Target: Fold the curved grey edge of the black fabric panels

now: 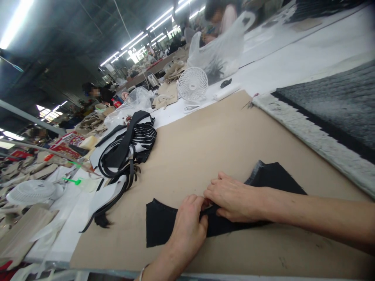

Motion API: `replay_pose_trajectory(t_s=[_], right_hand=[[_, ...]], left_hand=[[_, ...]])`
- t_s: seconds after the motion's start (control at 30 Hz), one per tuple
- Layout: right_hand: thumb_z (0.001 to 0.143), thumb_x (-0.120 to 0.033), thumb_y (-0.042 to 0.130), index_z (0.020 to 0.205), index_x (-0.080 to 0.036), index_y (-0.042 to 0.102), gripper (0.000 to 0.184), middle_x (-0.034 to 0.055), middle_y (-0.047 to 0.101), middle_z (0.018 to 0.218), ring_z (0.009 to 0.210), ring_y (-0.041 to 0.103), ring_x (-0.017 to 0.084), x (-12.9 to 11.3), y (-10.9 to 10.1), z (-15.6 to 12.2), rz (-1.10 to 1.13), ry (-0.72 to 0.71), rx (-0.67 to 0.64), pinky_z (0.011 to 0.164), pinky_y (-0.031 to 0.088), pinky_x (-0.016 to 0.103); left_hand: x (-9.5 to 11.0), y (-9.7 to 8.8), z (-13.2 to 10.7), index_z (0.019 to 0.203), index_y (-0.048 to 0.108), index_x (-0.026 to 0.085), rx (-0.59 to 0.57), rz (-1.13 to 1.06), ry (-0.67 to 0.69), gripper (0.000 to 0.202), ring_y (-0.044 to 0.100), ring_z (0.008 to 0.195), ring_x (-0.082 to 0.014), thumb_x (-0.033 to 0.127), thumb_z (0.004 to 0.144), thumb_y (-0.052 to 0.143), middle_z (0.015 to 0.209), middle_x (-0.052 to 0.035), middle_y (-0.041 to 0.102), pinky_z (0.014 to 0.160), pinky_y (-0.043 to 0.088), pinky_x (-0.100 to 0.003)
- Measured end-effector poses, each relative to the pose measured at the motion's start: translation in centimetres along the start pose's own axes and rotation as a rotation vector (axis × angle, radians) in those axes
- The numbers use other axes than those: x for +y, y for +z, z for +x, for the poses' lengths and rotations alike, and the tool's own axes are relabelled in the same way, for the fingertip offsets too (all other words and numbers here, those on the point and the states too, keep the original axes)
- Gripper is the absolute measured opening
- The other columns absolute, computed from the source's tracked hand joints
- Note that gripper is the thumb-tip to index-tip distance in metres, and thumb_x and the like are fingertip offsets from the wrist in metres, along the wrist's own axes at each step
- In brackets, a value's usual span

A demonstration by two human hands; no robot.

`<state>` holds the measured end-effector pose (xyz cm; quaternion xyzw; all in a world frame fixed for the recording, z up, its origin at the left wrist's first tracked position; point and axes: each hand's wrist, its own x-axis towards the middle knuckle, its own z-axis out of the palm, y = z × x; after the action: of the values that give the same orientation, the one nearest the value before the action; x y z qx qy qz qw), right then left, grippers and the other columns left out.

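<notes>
Left hand [187, 226] pinched black fabric piece [164, 224], right hand [234, 199] pressed flat alongside it, striped straps bundle [129, 148] well beyond left hand

black fabric piece [164, 224], tan paper sheet [205, 144], white fan [192, 85]

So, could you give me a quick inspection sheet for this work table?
Surface: brown paper sheet covering the table, smudged near the front edge.
Job's things: one black cloth piece on the paper.
Clutter: pile of black straps and striped cloth; white fan; plastic bag; grey textile at the right.
Grips: left hand pinches the black cloth piece; right hand lies on it, hold unclear.
Cables: nothing seen.
Surroundings: long tables with cloth scraps, other people at work, strip lights overhead.
</notes>
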<state>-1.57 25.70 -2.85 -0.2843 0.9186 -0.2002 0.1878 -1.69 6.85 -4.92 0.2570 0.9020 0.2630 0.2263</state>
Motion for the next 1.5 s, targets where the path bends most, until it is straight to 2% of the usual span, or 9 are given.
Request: replay_pose_trajectory(t_s=[0.27,0.47,0.67,0.8,0.93,1.13,1.3,1.4,1.5], right_hand=[[0.081,-0.010,0.064,0.089,-0.016,0.066,0.011,0.0070,0.065,0.091,0.090,0.061,0.027,0.7,-0.3,-0.5,0.047,0.037,-0.075,0.080,0.042,0.037],[0.082,-0.006,0.062,0.092,-0.015,0.063,0.014,0.0049,0.062,0.091,0.090,0.058,0.024,1.7,1.1,-1.3,0.143,-0.055,0.015,0.078,0.042,0.032],[0.089,-0.004,0.057,0.081,-0.015,0.054,0.014,0.0026,0.054,0.086,0.082,0.051,0.018,2.9,2.7,-2.5,0.089,-0.228,0.159,0.074,0.039,0.028],[0.088,-0.003,0.057,0.078,-0.015,0.051,0.017,0.0020,0.051,0.083,0.078,0.047,0.017,3.4,2.8,-2.8,0.004,-0.307,0.208,0.070,0.036,0.029],[0.088,-0.003,0.057,0.079,-0.015,0.052,0.016,0.0024,0.051,0.083,0.078,0.045,0.017,3.8,2.7,-3.1,-0.057,-0.333,0.211,0.071,0.035,0.030],[0.085,-0.005,0.061,0.082,-0.015,0.054,0.013,0.0025,0.052,0.086,0.078,0.044,0.018,4.6,2.9,-4.0,-0.153,-0.386,0.229,0.071,0.033,0.032],[0.085,-0.006,0.062,0.082,-0.015,0.053,0.013,0.0023,0.051,0.086,0.078,0.044,0.018,5.4,2.7,-4.8,-0.179,-0.374,0.229,0.071,0.032,0.032],[0.085,-0.006,0.060,0.081,-0.015,0.052,0.014,0.0024,0.050,0.086,0.078,0.043,0.018,5.8,2.6,-5.1,-0.176,-0.375,0.234,0.070,0.031,0.031],[0.086,-0.006,0.059,0.081,-0.016,0.051,0.014,0.0025,0.051,0.086,0.078,0.043,0.018,6.2,2.6,-5.3,-0.182,-0.389,0.234,0.071,0.031,0.031]], left_hand=[[1.1,0.0,0.2,0.088,0.061,0.022,-0.013,0.009,-0.028,0.037,0.054,0.093,-0.0199,-0.002,0.066,0.044,0.091,-0.0019,0.061,0.084,0.045,-0.036],[1.6,0.5,-0.7,0.095,0.063,0.022,0.036,0.068,0.019,0.039,0.055,0.093,-0.0189,-0.003,0.076,0.040,0.096,-0.0021,0.063,0.085,0.047,-0.036],[0.3,3.7,-2.8,0.114,0.060,0.016,0.329,0.298,0.308,0.038,0.056,0.089,-0.0209,0.003,0.087,0.037,0.097,-0.0068,0.065,0.079,0.051,-0.035],[-0.6,5.1,-3.6,0.127,0.054,0.011,0.454,0.392,0.400,0.047,0.055,0.105,-0.0214,0.001,0.085,0.037,0.112,-0.0107,0.065,0.090,0.049,-0.034],[-0.9,5.7,-3.8,0.134,0.049,0.012,0.431,0.377,0.341,0.053,0.053,0.112,-0.0218,0.001,0.084,0.037,0.118,-0.0113,0.062,0.096,0.046,-0.036],[-0.5,6.1,-3.7,0.140,0.046,0.025,0.351,0.402,0.224,0.066,0.053,0.105,-0.0232,0.000,0.080,0.041,0.114,-0.0093,0.061,0.094,0.047,-0.039],[-0.4,6.5,-3.5,0.140,0.045,0.031,0.402,0.482,0.247,0.073,0.052,0.102,-0.0229,-0.003,0.075,0.044,0.112,-0.0078,0.059,0.091,0.048,-0.038],[-0.4,6.6,-3.4,0.138,0.048,0.031,0.451,0.533,0.269,0.072,0.053,0.098,-0.0218,-0.004,0.076,0.043,0.109,-0.0074,0.058,0.086,0.049,-0.036],[-0.2,6.2,-3.1,0.135,0.051,0.027,0.457,0.595,0.331,0.065,0.051,0.106,-0.0222,-0.004,0.078,0.041,0.118,-0.0086,0.057,0.089,0.047,-0.035]])
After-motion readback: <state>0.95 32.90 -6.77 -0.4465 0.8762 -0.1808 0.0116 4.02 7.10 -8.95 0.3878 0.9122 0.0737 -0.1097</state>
